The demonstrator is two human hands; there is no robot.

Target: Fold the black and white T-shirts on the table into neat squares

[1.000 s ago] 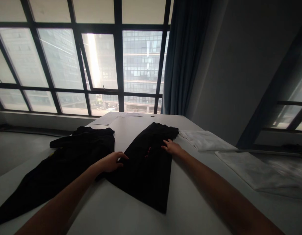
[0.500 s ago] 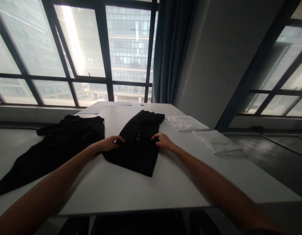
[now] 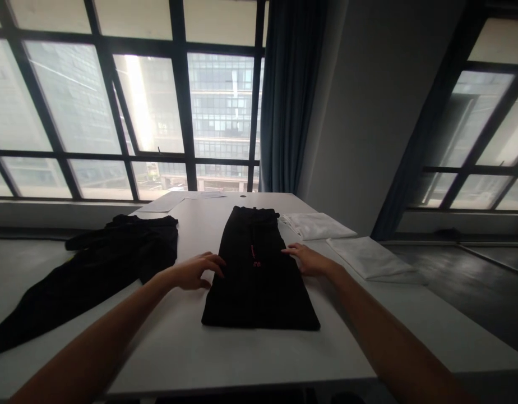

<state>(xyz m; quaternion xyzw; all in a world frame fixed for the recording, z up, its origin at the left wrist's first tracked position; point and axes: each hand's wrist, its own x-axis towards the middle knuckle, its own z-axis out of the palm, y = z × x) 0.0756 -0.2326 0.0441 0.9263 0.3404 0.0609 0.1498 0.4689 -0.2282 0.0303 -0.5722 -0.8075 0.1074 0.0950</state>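
Note:
A folded black garment (image 3: 259,297) with small pink lettering lies flat on the white table in front of me, its near edge almost parallel to the table's front edge. At its left side, my left hand (image 3: 197,271) has its fingertips on the fabric, thumb and fingers apart. My right hand (image 3: 306,260) rests by the right side with outstretched fingers touching the edge. Neither hand is closed round the cloth. Left of my left hand is a second black garment (image 3: 116,252), spread loosely and hanging past the table's left edge.
Two folded white cloths (image 3: 320,225) (image 3: 368,258) lie along the right side of the table (image 3: 242,365). White paper sheets (image 3: 162,203) are at the far left corner. Beyond the table are windows and a blue curtain (image 3: 284,112).
The folded black garment has turned from a slant to nearly straight and sits slightly nearer to me. Both hands have loosened from pinching its sides, and the right moved outward. The view tilted up.

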